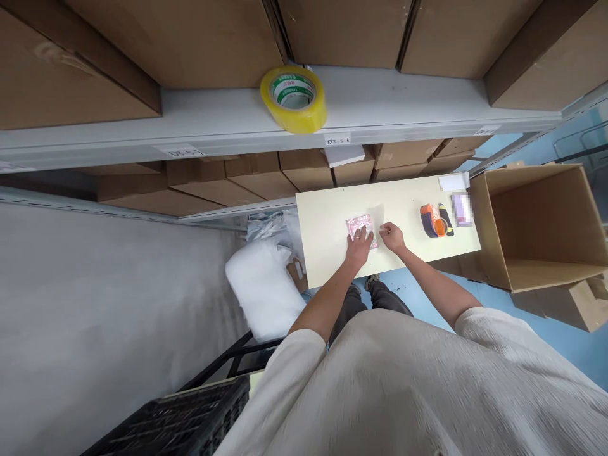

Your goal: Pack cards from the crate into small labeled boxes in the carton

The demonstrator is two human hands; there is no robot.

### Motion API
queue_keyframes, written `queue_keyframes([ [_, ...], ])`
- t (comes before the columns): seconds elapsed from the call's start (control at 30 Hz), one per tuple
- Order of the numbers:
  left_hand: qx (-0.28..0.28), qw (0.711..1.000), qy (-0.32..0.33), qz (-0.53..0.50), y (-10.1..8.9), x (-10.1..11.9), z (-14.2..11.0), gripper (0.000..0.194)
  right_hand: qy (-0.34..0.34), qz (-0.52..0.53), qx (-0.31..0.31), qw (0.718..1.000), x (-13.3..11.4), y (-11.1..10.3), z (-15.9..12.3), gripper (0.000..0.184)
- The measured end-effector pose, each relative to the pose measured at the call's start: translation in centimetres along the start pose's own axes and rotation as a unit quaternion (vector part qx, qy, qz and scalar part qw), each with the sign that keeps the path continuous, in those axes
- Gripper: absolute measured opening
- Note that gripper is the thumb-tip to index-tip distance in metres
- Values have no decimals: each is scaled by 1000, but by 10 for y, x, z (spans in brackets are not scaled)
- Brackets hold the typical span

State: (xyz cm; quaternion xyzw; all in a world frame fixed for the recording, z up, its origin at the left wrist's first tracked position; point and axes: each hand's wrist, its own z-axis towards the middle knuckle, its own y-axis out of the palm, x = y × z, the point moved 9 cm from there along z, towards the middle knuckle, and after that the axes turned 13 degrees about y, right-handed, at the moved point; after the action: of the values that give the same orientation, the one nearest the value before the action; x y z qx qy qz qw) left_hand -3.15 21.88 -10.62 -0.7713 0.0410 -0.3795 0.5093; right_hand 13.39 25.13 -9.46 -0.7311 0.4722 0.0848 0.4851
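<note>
A small pink patterned flat packet [360,221] lies on the pale yellow tabletop [323,253]. Fingers spread, my left hand [360,246] rests flat on the packet's lower part and covers some of it. A thin see-through plastic flap [378,216] sticks out from the packet's right side. My right hand [392,237] is closed in a pinch at the lower right edge of this flap. To the right of that hand sit an orange and dark purple tape dispenser [431,220] and a black and yellow cutter [445,220].
A yellow tape roll [306,117] stands on the grey shelf [403,101] among cardboard boxes [342,31]. An open carton [494,221] adjoins the table's right end. White foam wrap [261,285] lies left, a black crate [190,411] lower left. A blurred purple item [461,209] lies at right.
</note>
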Motion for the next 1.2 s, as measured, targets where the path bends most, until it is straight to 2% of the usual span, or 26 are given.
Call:
queue_keyframes([
  [0.13, 67, 997, 28, -35, -6, -8, -14, 75, -39, -12, -50, 998, -17, 24, -13, 27],
  [0.33, 157, 982, -37, -94, -26, -38, -34, 77, -51, -56, -84, 994, -25, 56, -18, 29],
  [0.47, 154, 985, -32, -74, -35, -30, -38, 77, -68, -87, -91, 990, -28, 67, -19, 35],
  [0.63, 92, 993, -15, -68, -28, -14, -35, 77, -95, -113, -128, 981, -32, 78, -26, 36],
  [0.73, 68, 995, -28, -67, -21, -16, -34, 77, -83, -88, -127, 984, -27, 73, -24, 36],
  [0.87, 64, 996, -7, -59, -20, -13, -29, 74, -14, -43, -5, 999, -11, 42, -8, 37],
  [0.9, 64, 996, -7, -61, -21, -12, -28, 72, 10, -38, 10, 999, -6, 37, -4, 39],
  [1.0, 64, 994, -41, -77, -21, -16, -27, 63, 80, -21, -22, 996, 6, 39, 5, 41],
  [1.07, 68, 990, -78, -97, -22, -21, -27, 55, 111, -2, -48, 993, 9, 43, 8, 36],
  [1.13, 78, 984, -104, -120, -24, -23, -26, 50, 119, 16, -57, 991, 7, 44, 8, 26],
  [1.2, 90, 979, -120, -140, -29, -23, -25, 49, 98, 28, -60, 993, 0, 44, 6, 25],
])
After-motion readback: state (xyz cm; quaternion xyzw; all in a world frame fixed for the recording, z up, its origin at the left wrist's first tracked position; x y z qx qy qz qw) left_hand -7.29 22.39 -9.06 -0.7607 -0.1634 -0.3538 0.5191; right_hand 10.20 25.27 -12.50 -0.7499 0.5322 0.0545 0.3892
